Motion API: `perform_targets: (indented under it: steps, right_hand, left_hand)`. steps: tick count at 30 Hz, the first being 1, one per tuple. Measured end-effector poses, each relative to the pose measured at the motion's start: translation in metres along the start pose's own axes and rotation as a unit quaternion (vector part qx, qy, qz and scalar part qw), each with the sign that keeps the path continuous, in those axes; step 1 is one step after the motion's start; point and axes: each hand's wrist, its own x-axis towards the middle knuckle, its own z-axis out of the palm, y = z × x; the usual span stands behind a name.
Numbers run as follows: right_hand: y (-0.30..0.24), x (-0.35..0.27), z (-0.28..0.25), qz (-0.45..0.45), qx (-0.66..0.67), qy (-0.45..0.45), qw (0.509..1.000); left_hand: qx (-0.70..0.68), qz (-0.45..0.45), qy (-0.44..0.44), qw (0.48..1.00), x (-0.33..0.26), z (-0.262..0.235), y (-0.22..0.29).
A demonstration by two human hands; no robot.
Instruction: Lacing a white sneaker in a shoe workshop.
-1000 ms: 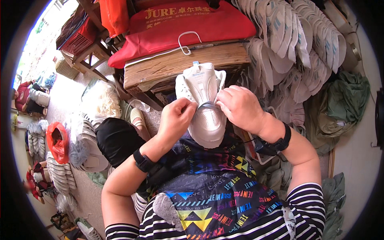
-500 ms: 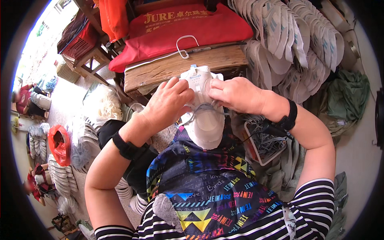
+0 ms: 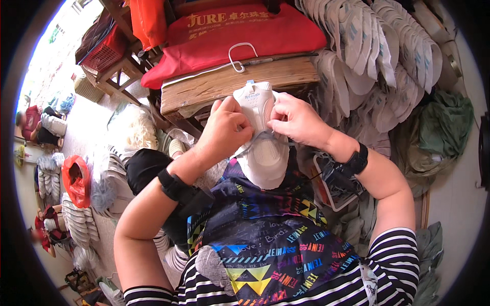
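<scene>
A white shoe upper (image 3: 264,166) lies between my hands, toe toward me, its tongue end against the edge of a wooden table (image 3: 204,92). A grey shoelace (image 3: 263,135) crosses it above the toe. My left hand (image 3: 228,125) is closed at the upper's left edge, fingers curled in a pinch. On the right edge, my right hand (image 3: 298,120) is also closed, thumb and forefinger together beside the lace holes. The lace ends seem to run into both hands, though the fingers hide most of them.
A red cloth bag (image 3: 240,38) and a white wire hanger (image 3: 236,56) lie on the table. Stacked white uppers (image 3: 352,41) hang at right. Below them stands a white-rimmed tray (image 3: 334,206) of grey laces. An orange bag (image 3: 76,181) and other shoe bundles lie left.
Both forearms have shifted inward a little. My right wrist has moved left and down, and the fingers of both hands have curled more tightly beside the upper.
</scene>
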Motion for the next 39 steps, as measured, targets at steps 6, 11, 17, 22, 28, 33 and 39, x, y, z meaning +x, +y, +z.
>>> perform_targets:
  steps: [6,11,17,22,28,33,39]
  right_hand:
    - [-0.011,-0.003,0.017,0.072,0.107,0.099,0.987]
    - [-0.039,-0.002,0.006,0.172,0.325,0.115,0.923]
    - [-0.092,0.008,-0.027,0.019,0.344,0.168,0.924]
    - [-0.118,0.018,-0.037,-0.059,0.324,0.159,0.931]
    - [-0.102,0.016,-0.032,0.053,0.379,0.012,0.924]
    - [0.008,0.020,-0.158,0.162,0.457,0.206,0.850]
    - [0.044,-0.032,-0.314,0.034,0.284,0.614,0.736]
  left_hand:
    - [-0.308,-0.230,0.104,0.918,0.001,0.005,0.025]
    - [-0.296,-0.117,0.130,0.939,-0.001,0.000,0.050]
    - [-0.504,-0.129,0.034,0.853,0.024,-0.055,0.076]
    - [-0.547,0.091,0.134,0.821,0.053,-0.136,0.080]
    - [-0.562,-0.067,0.234,0.790,0.051,-0.118,0.046]
    - [-0.104,-0.154,0.362,0.913,-0.052,-0.172,-0.148]
    - [-0.310,-0.205,0.453,0.810,-0.104,-0.166,-0.168]
